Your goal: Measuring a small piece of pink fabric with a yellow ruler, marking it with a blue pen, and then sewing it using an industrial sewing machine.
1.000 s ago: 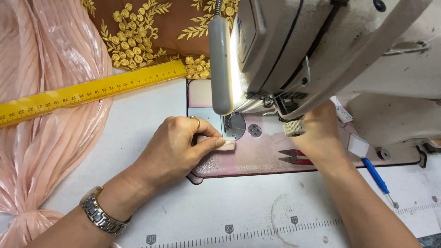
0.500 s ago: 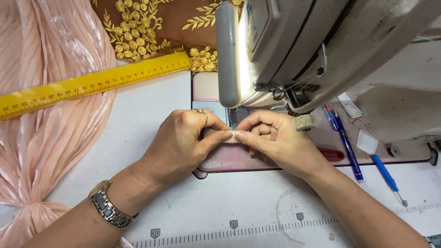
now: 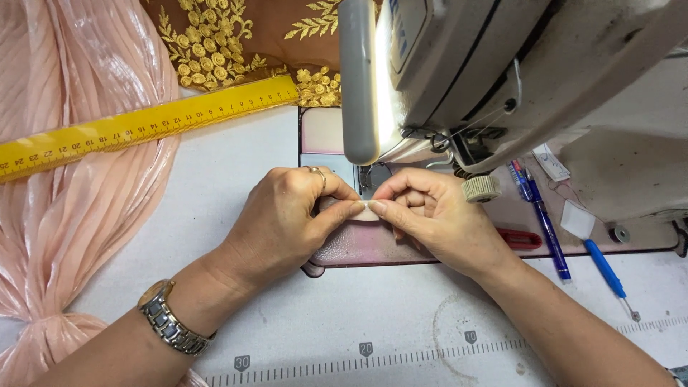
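In the middle of the frame, the left hand (image 3: 287, 218) and right hand (image 3: 437, 218) pinch a small pale cloth piece (image 3: 367, 213) together, just below the sewing machine (image 3: 502, 79).

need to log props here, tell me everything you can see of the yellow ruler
The yellow ruler is a long, flat, rigid-looking strip with black numbers and tick marks along its edges. It lies slanted at the upper left of the white table, its right end higher, reaching the brown gold-embroidered fabric. Its left part rests across the pink pleated fabric and runs out of frame. Neither hand touches it.
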